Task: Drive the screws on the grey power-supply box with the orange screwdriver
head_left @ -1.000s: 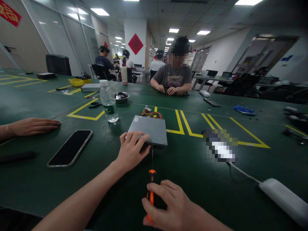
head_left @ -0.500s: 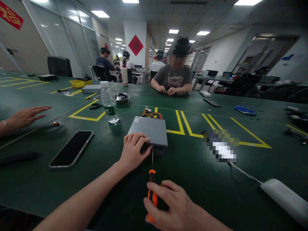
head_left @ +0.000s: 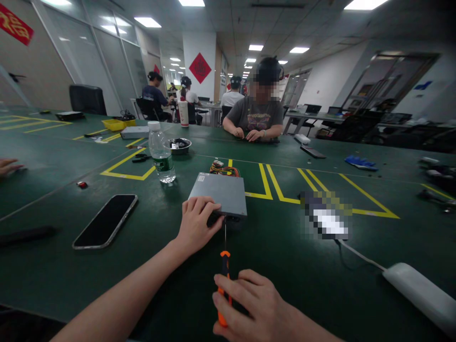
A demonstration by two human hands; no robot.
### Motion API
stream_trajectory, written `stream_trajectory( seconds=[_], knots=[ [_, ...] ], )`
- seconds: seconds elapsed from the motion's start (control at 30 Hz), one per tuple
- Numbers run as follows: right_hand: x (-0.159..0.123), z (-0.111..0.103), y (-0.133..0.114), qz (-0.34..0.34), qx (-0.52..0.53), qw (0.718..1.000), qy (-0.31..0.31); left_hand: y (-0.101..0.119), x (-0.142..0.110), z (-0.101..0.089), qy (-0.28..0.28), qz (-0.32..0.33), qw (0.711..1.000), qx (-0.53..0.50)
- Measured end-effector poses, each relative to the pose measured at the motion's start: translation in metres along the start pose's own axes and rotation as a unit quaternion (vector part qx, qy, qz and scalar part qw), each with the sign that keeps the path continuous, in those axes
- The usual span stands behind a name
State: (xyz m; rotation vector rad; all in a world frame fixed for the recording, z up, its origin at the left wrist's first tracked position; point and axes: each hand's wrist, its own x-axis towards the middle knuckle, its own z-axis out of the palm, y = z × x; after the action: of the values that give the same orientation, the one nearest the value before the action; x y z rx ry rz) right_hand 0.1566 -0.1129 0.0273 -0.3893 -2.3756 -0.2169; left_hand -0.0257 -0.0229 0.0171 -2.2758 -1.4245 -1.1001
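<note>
A grey computer power supply (head_left: 223, 192) lies on the green table, its bundle of coloured cables (head_left: 225, 169) at the far side. My left hand (head_left: 199, 219) is closed on its near left corner, fingers over the top and thumb at the near face. In my right hand (head_left: 249, 304) is a screwdriver (head_left: 224, 270) with an orange and black handle, gripped between thumb and fingers. Its thin shaft points away from me and reaches the near face of the power supply. The exact contact of the tip is too small to make out.
Left of my arm lies a phone (head_left: 107, 221). A water bottle (head_left: 161, 154) and a metal bowl (head_left: 180, 146) stand beyond it. On the right are a blurred-out bright device (head_left: 327, 221) and a white power strip (head_left: 420, 294). Across the table sits a person (head_left: 254, 116).
My right fingers have shifted a little around the screwdriver handle, which looks turned. Another person's hand at the left has drawn back toward the picture's edge. The power supply stays in place.
</note>
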Motion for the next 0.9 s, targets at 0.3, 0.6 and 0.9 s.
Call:
stream_trajectory(
  seconds=[0.3,0.6,0.9],
  knots=[
    [0.004,-0.004,-0.001,0.012,0.01,1.0,-0.001,0.0,0.0,-0.001,-0.009,-0.002,1.0,-0.005],
    [-0.01,0.007,0.0,-0.005,0.011,0.998,0.065,0.001,0.0,-0.001,-0.018,-0.011,1.0,-0.011],
    [0.005,-0.003,-0.001,-0.029,-0.034,0.999,-0.02,0.002,0.0,-0.002,-0.023,-0.007,1.0,0.007]
  ],
)
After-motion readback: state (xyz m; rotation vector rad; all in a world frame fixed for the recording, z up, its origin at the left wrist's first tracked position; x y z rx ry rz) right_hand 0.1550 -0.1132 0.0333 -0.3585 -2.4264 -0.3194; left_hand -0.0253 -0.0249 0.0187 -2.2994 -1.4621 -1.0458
